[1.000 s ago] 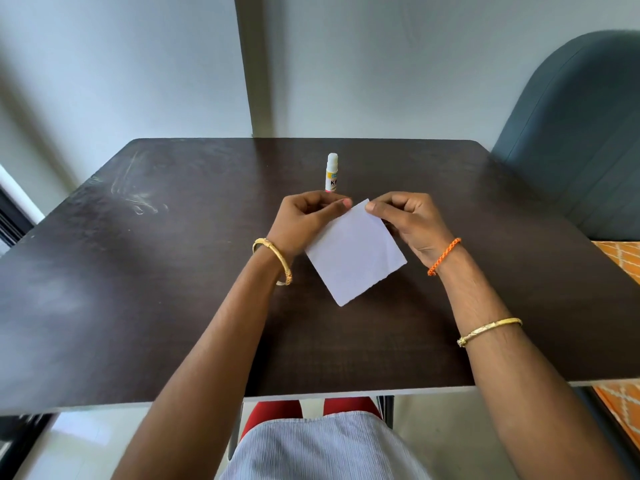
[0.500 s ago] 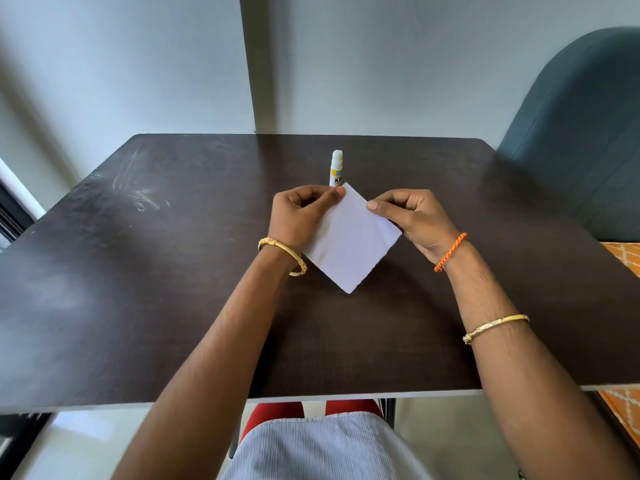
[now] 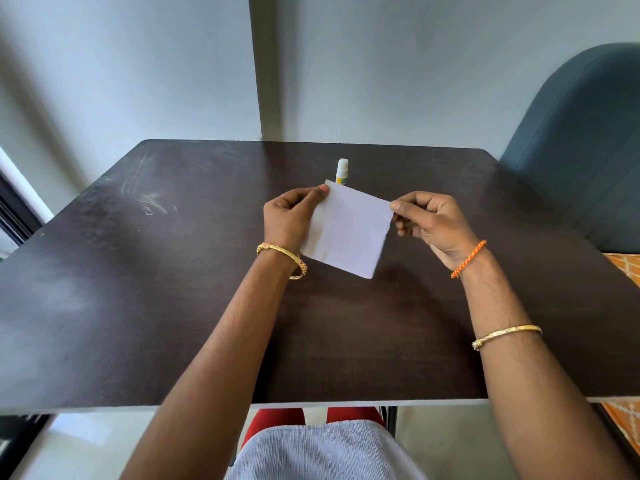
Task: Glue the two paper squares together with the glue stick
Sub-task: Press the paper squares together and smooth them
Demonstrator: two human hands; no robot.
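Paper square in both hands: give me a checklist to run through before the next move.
1. Left hand pinches the paper: ok.
2. Right hand pinches the paper's opposite corner: ok.
3. Two squares stacked and aligned: cannot tell, only one white face shows.
4. Glue already applied between them: cannot tell.
5. Glue stick upright, capped, behind the paper: ok.
6. Table bare below the paper for pressing down: ok.

The glue stick (image 3: 342,171) has a yellow label with a small blue patch on it. There may be letters there, but they are too small and blurry to read. The white paper (image 3: 349,228) covers the lower part of the label. No other words or numbers show.
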